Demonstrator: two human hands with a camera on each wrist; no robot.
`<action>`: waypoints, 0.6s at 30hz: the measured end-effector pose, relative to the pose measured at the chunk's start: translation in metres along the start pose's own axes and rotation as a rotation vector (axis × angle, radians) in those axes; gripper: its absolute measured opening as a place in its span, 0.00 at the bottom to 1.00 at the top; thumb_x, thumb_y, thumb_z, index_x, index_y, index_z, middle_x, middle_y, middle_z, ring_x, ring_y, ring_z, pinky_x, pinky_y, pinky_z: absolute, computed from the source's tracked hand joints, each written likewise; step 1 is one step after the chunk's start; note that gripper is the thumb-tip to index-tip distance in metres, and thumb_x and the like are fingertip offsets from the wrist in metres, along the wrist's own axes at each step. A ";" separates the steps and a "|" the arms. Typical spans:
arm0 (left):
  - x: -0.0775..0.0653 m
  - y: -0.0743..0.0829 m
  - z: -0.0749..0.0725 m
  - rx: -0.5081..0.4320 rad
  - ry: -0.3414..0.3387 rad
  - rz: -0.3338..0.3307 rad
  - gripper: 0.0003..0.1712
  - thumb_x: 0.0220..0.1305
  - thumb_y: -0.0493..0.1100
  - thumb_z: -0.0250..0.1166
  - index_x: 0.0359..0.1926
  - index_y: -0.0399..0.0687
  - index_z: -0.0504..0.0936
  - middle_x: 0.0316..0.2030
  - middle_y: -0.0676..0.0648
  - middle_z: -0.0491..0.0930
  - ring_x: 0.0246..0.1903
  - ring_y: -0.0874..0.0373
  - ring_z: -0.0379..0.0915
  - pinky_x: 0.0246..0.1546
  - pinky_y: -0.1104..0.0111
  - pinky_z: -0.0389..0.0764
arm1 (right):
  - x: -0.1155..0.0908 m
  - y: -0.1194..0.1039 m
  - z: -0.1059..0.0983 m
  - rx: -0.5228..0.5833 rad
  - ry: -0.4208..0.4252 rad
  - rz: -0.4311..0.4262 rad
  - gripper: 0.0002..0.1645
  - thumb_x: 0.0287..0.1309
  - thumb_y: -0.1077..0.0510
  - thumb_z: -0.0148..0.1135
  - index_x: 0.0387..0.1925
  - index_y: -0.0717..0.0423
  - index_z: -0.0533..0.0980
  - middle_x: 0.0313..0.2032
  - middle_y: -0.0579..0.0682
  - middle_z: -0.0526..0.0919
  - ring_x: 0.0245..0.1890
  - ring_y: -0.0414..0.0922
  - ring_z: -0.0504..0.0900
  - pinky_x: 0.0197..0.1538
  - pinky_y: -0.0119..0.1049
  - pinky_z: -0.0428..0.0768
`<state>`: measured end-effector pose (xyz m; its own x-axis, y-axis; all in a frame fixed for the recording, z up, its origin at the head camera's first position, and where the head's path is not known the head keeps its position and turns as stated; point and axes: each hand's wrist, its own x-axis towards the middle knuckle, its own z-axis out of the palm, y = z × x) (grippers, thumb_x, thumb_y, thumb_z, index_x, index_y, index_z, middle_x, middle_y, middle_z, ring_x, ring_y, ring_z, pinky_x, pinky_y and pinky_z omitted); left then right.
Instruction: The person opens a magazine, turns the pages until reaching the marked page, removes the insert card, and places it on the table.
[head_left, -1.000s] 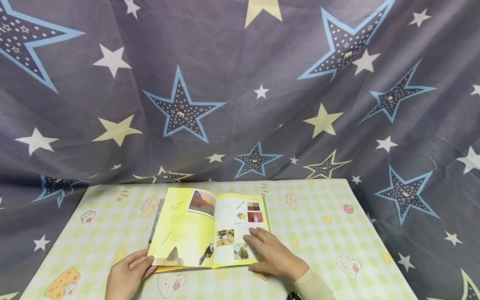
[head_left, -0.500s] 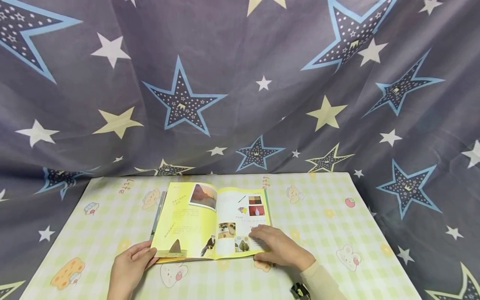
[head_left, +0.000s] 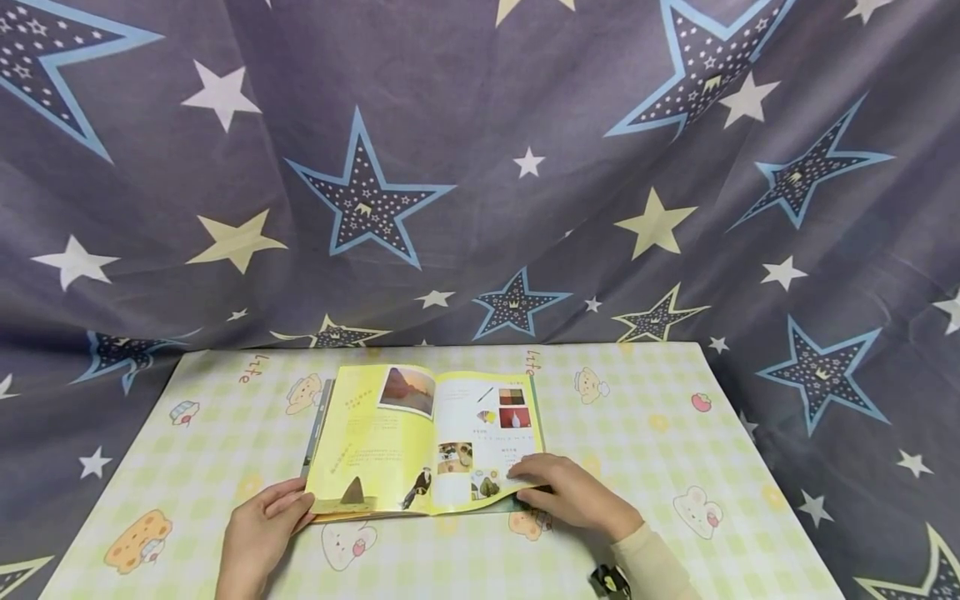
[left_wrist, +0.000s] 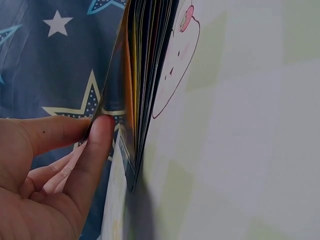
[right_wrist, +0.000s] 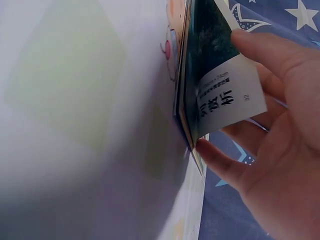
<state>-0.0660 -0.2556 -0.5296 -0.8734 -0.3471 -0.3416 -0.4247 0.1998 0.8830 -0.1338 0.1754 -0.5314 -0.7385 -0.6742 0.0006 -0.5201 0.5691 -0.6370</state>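
Observation:
An open book [head_left: 382, 442] with yellow-edged pages and photos lies on the table. My left hand [head_left: 262, 533] pinches its lower left corner; in the left wrist view, the thumb [left_wrist: 100, 140] and forefinger grip a thin leaf [left_wrist: 116, 85], lifted apart from the page stack [left_wrist: 145, 65]. My right hand [head_left: 573, 492] is at the lower right corner, where a right-hand page [head_left: 457, 417] curls up off the dark page beneath. In the right wrist view the bent leaf [right_wrist: 232, 95] passes between the fingers, with part of the hand hidden behind it.
A green-and-white checked tablecloth [head_left: 637, 467] with cartoon prints covers the table under the book. Behind hangs a dark curtain [head_left: 450, 125] patterned with stars. A black strap-like device [head_left: 609, 582] shows beside the right sleeve [head_left: 652, 567].
My right hand has moved slightly right and lifted the lower right page corner, exposing a dark page below. The left hand keeps its pinch. The head view has tilted a little downward.

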 end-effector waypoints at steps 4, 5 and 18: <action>0.000 0.000 -0.003 0.131 0.048 0.015 0.27 0.65 0.51 0.71 0.58 0.38 0.82 0.40 0.50 0.88 0.34 0.75 0.80 0.35 0.82 0.83 | -0.002 0.001 -0.001 0.059 0.062 0.013 0.19 0.72 0.48 0.59 0.58 0.53 0.80 0.52 0.44 0.83 0.53 0.42 0.80 0.57 0.41 0.82; -0.001 0.001 -0.004 0.151 0.056 0.021 0.28 0.64 0.53 0.71 0.58 0.39 0.82 0.40 0.50 0.88 0.34 0.76 0.79 0.35 0.84 0.81 | -0.002 0.001 -0.001 0.067 0.078 0.014 0.19 0.72 0.49 0.59 0.57 0.53 0.80 0.51 0.45 0.84 0.52 0.41 0.81 0.56 0.41 0.83; 0.000 0.014 0.002 0.096 0.108 0.030 0.31 0.62 0.57 0.72 0.57 0.41 0.83 0.43 0.48 0.88 0.35 0.76 0.79 0.37 0.83 0.81 | 0.002 0.001 -0.001 -0.036 0.445 -0.043 0.18 0.65 0.52 0.69 0.53 0.54 0.81 0.51 0.43 0.79 0.53 0.41 0.77 0.55 0.41 0.82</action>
<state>-0.0723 -0.2511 -0.5175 -0.8577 -0.4348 -0.2742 -0.4240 0.2968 0.8556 -0.1365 0.1753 -0.5314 -0.8243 -0.4344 0.3632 -0.5634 0.5658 -0.6020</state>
